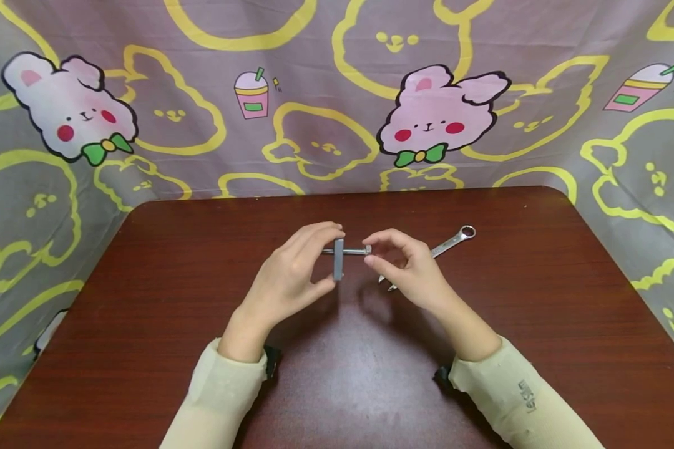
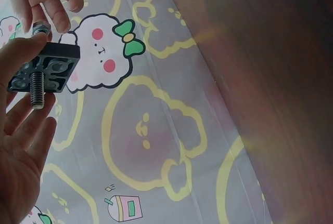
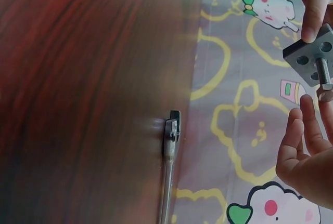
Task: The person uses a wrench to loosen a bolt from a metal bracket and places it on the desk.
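Observation:
My left hand (image 1: 285, 274) grips a small grey square plate (image 1: 339, 260) by its edges, fingers over the top and thumb below. The plate stands on edge above the table. A threaded steel bolt (image 2: 37, 91) passes through its middle, the thread sticking out on the left side. Round holes surround the bolt on the plate's face (image 3: 311, 57) in the right wrist view. With thumb and forefinger, my right hand (image 1: 412, 265) pinches the hex head (image 1: 367, 250) of the bolt, which stands off from the plate. The other right fingers are loosely bent.
A combination wrench (image 1: 454, 241) lies on the dark reddish-brown table (image 1: 146, 299) behind my right hand, its ring end pointing to the back right. Past the table's far edge hangs a patterned cloth (image 1: 326, 75) with cartoon rabbits and drink cups.

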Motion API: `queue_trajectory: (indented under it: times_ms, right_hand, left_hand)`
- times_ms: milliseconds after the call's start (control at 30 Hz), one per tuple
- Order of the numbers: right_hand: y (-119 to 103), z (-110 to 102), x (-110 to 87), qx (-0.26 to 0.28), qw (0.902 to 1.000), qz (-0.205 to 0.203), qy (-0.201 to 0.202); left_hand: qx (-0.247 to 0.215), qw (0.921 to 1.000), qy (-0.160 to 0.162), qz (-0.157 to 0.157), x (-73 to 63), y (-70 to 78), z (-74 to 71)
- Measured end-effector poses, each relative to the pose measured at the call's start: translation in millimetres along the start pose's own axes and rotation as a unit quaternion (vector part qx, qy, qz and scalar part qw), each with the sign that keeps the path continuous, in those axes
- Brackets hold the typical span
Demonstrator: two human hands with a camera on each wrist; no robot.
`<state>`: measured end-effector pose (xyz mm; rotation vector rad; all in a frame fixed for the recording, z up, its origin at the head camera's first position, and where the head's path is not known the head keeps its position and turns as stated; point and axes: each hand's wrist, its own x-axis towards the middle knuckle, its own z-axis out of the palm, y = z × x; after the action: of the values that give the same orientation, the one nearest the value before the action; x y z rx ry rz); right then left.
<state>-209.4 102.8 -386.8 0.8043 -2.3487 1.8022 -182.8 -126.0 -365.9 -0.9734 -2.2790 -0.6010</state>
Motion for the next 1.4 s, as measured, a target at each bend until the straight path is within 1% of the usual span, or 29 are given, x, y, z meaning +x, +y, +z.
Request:
queue_trajectory:
  times_ms: [133,267,367,467,567,767,967,1100,1200,1267,1400]
  right_hand:
    - [0.1,-1.6,0.6,0.005,0.9998,0.019,-0.004]
    - [-0.2,-1.2,2.7,0.027,0.999,0.035,-0.007]
    - [-0.4,-0.1,4.1,0.039,0.9983,0.043,-0.009]
    - [-0.6,1.0,4.8,0.035,0.9985,0.042,-0.009]
    - [-0.6,1.7,4.8,0.025,0.9993,0.027,-0.004]
    - [-1.4,3.7,3.1,-0.005,0.9995,-0.028,0.014]
    - [-2.4,3.2,0.3,0.005,0.9976,-0.067,0.017]
    - [-2.4,2.1,-1.0,0.012,0.9964,-0.08,0.023]
    - [-2.9,1.1,-1.9,0.02,0.9965,-0.075,0.031]
    - [-3.3,0.2,-2.4,0.028,0.9969,-0.065,0.036]
    - [-3.4,-1.7,-2.4,0.04,0.9981,-0.028,0.036]
  left_hand:
    - [-0.002,1.0,0.003,0.001,0.7,1.0,0.3]
    - [-0.003,1.0,0.004,0.004,1.6,1.4,-0.2]
    - [-0.002,1.0,0.002,0.004,2.2,1.7,-0.8]
    - [0.0,1.0,0.0,0.005,2.2,1.5,-0.7]
    - [0.002,1.0,0.0,0.005,2.0,0.9,-0.3]
    - [0.004,1.0,0.0,0.001,1.8,-0.2,-1.1]
    - [0.003,1.0,-0.004,-0.002,2.6,-0.9,-1.1]
    - [0.0,1.0,-0.004,-0.002,3.2,-0.7,-0.5]
    - [0.0,1.0,-0.004,-0.001,3.3,0.0,-0.6]
    - [0.0,1.0,-0.003,-0.001,2.8,0.4,-0.4]
    - [-0.001,1.0,-0.001,-0.001,1.5,0.6,0.2]
